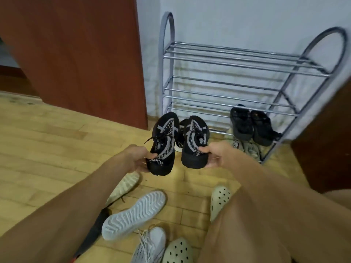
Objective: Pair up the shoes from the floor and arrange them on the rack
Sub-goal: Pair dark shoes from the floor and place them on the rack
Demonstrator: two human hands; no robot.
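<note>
A matched pair of black mesh sneakers is held up in front of the rack (247, 59): left hand (137, 160) grips the left sneaker (163, 147), right hand (214, 154) the right sneaker (193, 143). One pair of black sandals (252, 126) sits on the bottom shelf at the right. Judging by that, most remains: white sneakers (133, 213) and cream clogs (219, 200) lie on the near floor (47, 149).

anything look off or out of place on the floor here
One white shoe lies flipped, its ribbed sole facing up, among loose shoes scattered on the wooden floor. The two cream clogs lie apart, not paired. Nothing looks damaged or spilled.

Both arms extended; left hand (137, 158), right hand (214, 154) apparently clenched.
</note>
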